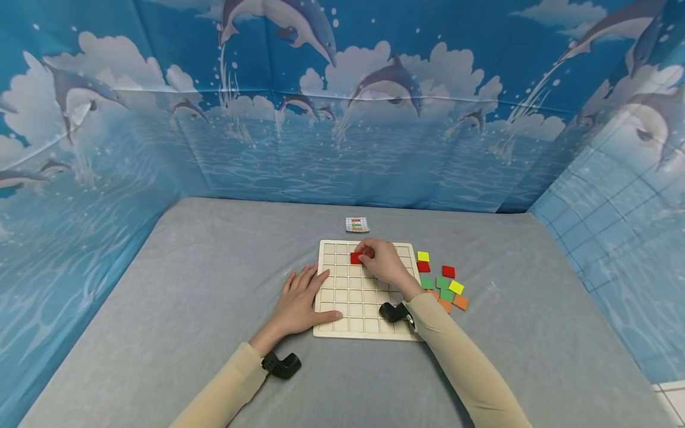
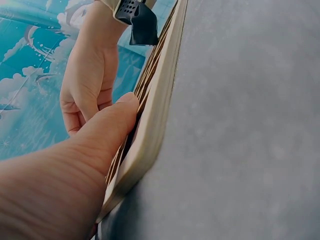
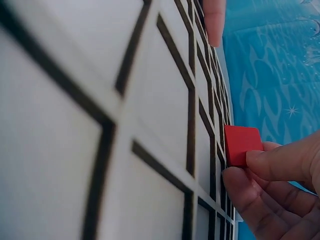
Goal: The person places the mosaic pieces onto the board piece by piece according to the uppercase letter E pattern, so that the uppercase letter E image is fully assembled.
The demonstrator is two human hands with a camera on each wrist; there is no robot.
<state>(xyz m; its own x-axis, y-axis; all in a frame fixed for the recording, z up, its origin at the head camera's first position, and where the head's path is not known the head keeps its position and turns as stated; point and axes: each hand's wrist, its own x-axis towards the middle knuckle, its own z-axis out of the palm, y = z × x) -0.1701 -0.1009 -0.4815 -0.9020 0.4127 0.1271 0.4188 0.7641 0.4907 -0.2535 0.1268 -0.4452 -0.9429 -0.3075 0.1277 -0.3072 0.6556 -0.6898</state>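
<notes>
We see the right hand (image 1: 382, 261) pinching a small red square tile (image 1: 355, 258) at its fingertips, tile flat & low over the pale wooden grid board (image 1: 353, 309), upper rows. Left hand (image 1: 299, 303) lies flat, fingers relaxed, thumb on board's left edge.

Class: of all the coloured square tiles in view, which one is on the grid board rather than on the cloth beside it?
The red tile pinched by the right hand; the others lie loose right of the board.

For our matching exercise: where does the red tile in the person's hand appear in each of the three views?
Head: red tile at centre, over the board's upper rows, pinched by the right hand.
Left wrist: not in view.
Right wrist: at right of centre, between fingertips.
Shared landmark: the board.
</notes>
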